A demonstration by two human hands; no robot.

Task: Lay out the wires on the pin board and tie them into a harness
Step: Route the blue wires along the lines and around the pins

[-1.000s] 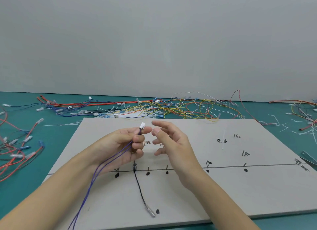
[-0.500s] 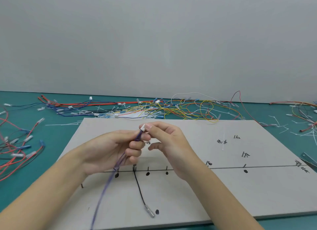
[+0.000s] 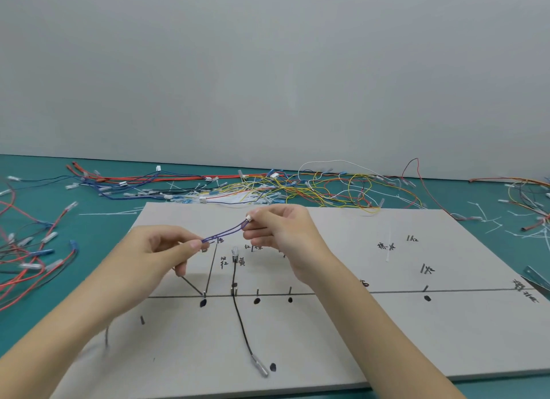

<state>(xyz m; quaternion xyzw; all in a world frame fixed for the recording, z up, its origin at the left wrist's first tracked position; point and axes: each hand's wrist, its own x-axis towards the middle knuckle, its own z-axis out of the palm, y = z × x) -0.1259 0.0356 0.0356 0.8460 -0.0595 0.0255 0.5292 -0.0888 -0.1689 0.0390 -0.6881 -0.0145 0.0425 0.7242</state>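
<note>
A grey pin board [image 3: 387, 333] with drawn lines, pins and handwritten labels lies in front of me. Above it I hold a thin purple wire pair [image 3: 226, 233]. My right hand [image 3: 285, 238] pinches its small white connector [image 3: 248, 218] between thumb and fingertips. My left hand [image 3: 160, 256] pinches the same wires lower down, a short stretch apart. The rest of the purple wire is hidden behind my left hand. A black wire [image 3: 238, 315] with a metal tip lies on the board, running from a connector near the labels past a pin toward the front edge.
A heap of loose coloured wires [image 3: 297, 187] lies on the teal table behind the board. More red and black wires [image 3: 26, 259] lie at the left, others with white cable ties [image 3: 488, 217] at the right. A metal tool [image 3: 537, 279] sits at the board's right edge.
My right hand has taken the white connector and pulled it up to the right. My left hand slid down the wires, so a short stretch now spans between the hands.
</note>
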